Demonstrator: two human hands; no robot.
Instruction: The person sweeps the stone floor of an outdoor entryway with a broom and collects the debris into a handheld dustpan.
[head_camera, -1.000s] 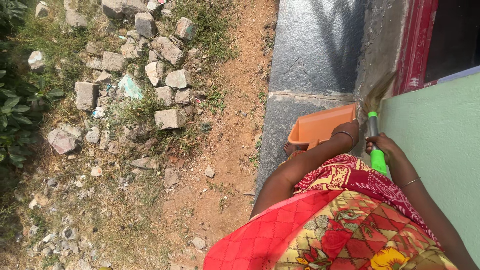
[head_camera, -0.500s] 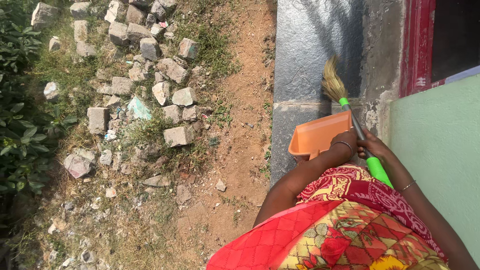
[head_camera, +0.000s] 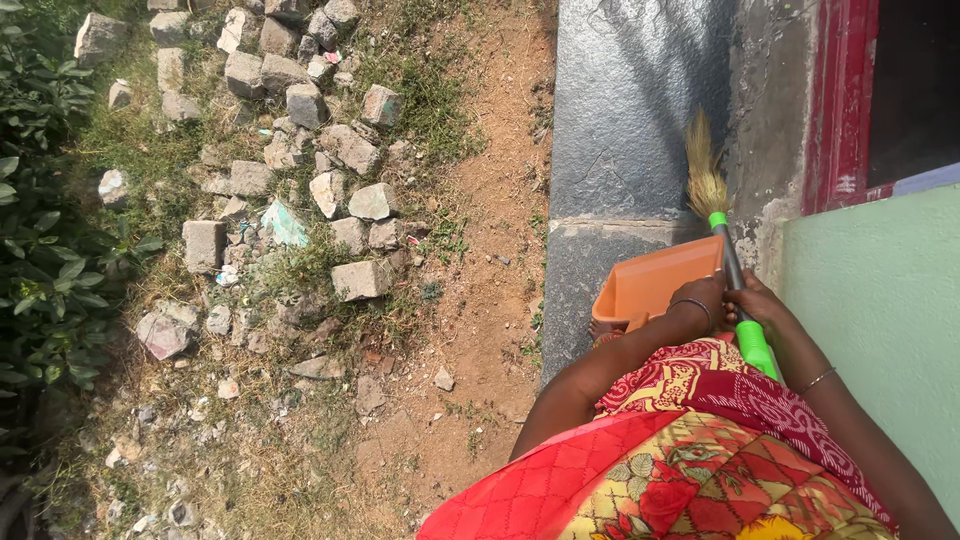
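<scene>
I'm mid-sweep, left hand (head_camera: 703, 296) gripping the orange dustpan (head_camera: 655, 280), right hand (head_camera: 757, 300) clasping the broom (head_camera: 728, 245), bristles at twelve o'clock.

Smooth orange plastic dustpan (head_camera: 655, 282), straw-bristled broom (head_camera: 706, 178), rough grey stone step (head_camera: 630, 110)
</scene>
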